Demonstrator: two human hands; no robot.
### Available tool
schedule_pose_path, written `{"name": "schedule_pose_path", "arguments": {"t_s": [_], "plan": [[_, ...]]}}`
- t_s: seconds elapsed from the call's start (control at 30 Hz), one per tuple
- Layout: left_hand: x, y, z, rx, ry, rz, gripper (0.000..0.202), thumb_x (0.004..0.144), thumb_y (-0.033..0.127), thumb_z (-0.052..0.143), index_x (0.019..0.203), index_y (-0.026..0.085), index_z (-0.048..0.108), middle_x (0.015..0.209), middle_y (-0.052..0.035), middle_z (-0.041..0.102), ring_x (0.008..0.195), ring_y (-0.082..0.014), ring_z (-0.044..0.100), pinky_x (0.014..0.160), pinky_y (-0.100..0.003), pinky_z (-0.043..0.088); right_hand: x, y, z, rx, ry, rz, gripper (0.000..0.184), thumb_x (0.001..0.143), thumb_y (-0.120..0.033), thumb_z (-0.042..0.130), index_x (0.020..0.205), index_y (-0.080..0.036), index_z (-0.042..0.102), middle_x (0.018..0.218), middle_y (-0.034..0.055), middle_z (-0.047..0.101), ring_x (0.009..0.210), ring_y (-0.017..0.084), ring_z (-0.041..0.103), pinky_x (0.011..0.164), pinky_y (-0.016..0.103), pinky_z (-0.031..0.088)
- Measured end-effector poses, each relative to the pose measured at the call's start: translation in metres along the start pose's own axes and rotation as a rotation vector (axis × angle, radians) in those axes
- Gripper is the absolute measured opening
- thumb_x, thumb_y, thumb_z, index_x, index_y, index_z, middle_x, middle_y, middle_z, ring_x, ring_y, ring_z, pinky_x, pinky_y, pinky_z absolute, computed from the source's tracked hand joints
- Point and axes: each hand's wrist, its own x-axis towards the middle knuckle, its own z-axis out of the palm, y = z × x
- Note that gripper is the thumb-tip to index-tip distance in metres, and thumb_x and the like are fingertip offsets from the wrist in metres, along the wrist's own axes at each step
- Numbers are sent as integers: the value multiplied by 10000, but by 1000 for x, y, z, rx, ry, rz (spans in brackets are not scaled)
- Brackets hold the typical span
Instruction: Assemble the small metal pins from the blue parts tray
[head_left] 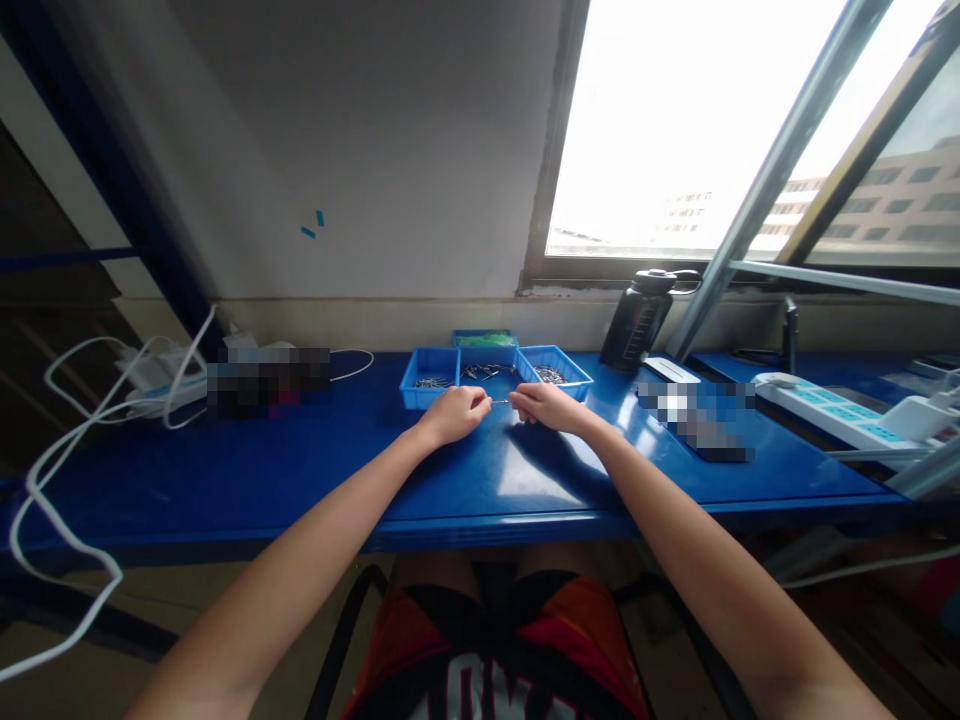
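The left hand (457, 413) rests knuckles-up on the blue worktop (300, 470), its fingers curled in and pinched together on one end of a thin metal piece (500, 401). The right hand (545, 405) faces it from the other side, thumb and fingertips likewise pressed together on the opposite end, so the piece bridges the small gap between the two hands. It is too small to tell its exact shape. It sits just above the worktop near the middle of its length, closer to the back edge than the front.

Just behind the hands a row of three shallow blue trays stands side by side. The left tray (420, 395) and the right tray (574, 378) both hold small dark metal parts, and the middle tray (489, 356) holds a looser tangle of the same. A fourth tray (484, 334) behind the middle one, against the back edge, holds something green.

Further right along the back edge stands a dark bottle (639, 320) with a looped cap, upright, and a flat white object (671, 369) lies just beside its foot. Toward the right end lies a white power strip (821, 408) with a plug in it. At the left end, white chargers (154, 375) sit near the back corner, and a white cable (56, 440) loops from them over the front edge and hangs down.
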Motion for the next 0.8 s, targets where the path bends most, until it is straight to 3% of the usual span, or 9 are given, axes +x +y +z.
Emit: {"name": "schedule_pose_path", "arguments": {"t_s": [0.2,0.4,0.63,0.8], "plan": [[0,-1,0,-3,2,-18,360,819,371,360,642,135,566,591,-26,558,547,-119,471,495,-230,280,-3,-4,-1,-4,-7,-27,300,808,-419,412,717,-161,535,639,11,602,514,93,519,518,205,394],[-1,-1,1,-56,-45,-12,335,816,394,373,740,146,585,625,-16,570,567,-123,484,506,-222,300,-3,-4,-3,-28,14,-41,258,801,-386,433,733,-165,548,624,10,605,510,98,523,504,202,388],[-1,-3,3,-68,-108,8,330,818,409,376,806,162,595,688,-25,599,614,-132,504,537,-213,330,-7,-17,-1,-63,246,-231,246,811,-338,436,852,-154,594,557,0,569,500,91,491,513,194,366],[-2,-2,2,-32,-144,20,331,811,406,381,802,164,606,682,-28,602,618,-138,513,532,-213,331,-10,-24,3,-134,232,-296,243,802,-335,456,863,-160,613,529,-9,553,474,79,463,512,188,345]]}}
